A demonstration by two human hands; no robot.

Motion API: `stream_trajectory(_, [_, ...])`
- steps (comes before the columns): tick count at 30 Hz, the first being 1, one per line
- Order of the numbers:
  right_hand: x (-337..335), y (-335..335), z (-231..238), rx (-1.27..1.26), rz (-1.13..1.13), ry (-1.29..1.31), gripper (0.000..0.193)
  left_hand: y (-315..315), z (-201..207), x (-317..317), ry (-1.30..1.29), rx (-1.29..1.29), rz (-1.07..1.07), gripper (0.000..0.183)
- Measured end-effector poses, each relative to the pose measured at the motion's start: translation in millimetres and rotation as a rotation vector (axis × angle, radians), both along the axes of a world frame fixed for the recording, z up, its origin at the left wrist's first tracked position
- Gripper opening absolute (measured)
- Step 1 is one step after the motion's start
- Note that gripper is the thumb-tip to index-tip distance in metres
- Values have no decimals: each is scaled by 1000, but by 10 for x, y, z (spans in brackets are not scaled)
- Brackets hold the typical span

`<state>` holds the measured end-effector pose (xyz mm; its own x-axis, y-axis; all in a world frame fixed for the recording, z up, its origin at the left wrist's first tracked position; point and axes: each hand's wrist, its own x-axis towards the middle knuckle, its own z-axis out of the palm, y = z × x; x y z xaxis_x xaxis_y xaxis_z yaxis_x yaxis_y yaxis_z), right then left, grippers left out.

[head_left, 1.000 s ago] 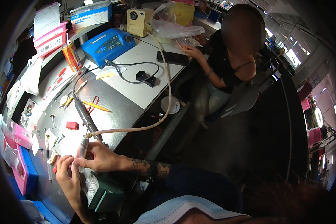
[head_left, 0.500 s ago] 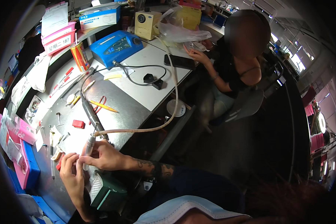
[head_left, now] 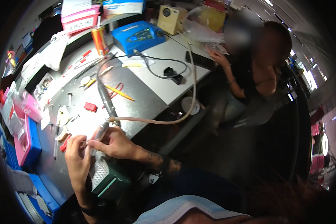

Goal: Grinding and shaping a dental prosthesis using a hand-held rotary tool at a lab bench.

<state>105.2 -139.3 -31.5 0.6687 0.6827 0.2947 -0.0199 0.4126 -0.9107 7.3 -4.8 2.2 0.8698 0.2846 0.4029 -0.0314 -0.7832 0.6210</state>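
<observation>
My right hand [head_left: 119,143] is wrapped round a slim grey handpiece [head_left: 102,130], which points down toward my left hand. A tan hose [head_left: 149,120] runs from its upper end. My left hand [head_left: 77,151] is closed in a pinch, its fingertips meeting those of my right hand; the small piece between them is too small to make out. Just below the hands stands a dark green box [head_left: 116,183] with a pale perforated grille. A second, dark handpiece [head_left: 105,98] lies on the metal bench [head_left: 145,91] beyond them, and a small red block [head_left: 90,107] is beside it.
A blue control unit [head_left: 138,37] with a lit display stands at the back, near a drink can [head_left: 99,41]. Yellow pliers [head_left: 119,92] and several thin tools lie on the bench. Pink and blue trays [head_left: 34,140] line the left. A co-worker [head_left: 246,74] sits at the right.
The whole view has shifted, so the bench and its things appear farther right. My hands stay together, with the handpiece still in my right hand.
</observation>
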Motion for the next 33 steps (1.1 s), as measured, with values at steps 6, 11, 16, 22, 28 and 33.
stream_trajectory(6, [-95, 82, -162, 3, -11, 26, 11, 188, -158, -128, 46, -51, -13, 36])
stream_trajectory(11, [-66, -75, 22, 120, -46, 123, 12, 209, 41, -151, 84, -122, -60, 45])
stream_trajectory(16, [30, -30, -181, 145, -141, -87, 23, 250, 64, -189, 131, -180, -49, 41])
stream_trajectory(22, [58, 33, -2, 219, -45, 36, 32, 232, -70, -137, 9, -44, -15, 32])
stream_trajectory(28, [123, 18, -65, 204, 16, 31, 26, 215, -141, -101, -11, -22, 6, 28])
stream_trajectory(33, [127, -6, -71, 147, 14, -51, 28, 197, -154, -78, -3, -15, 9, 26])
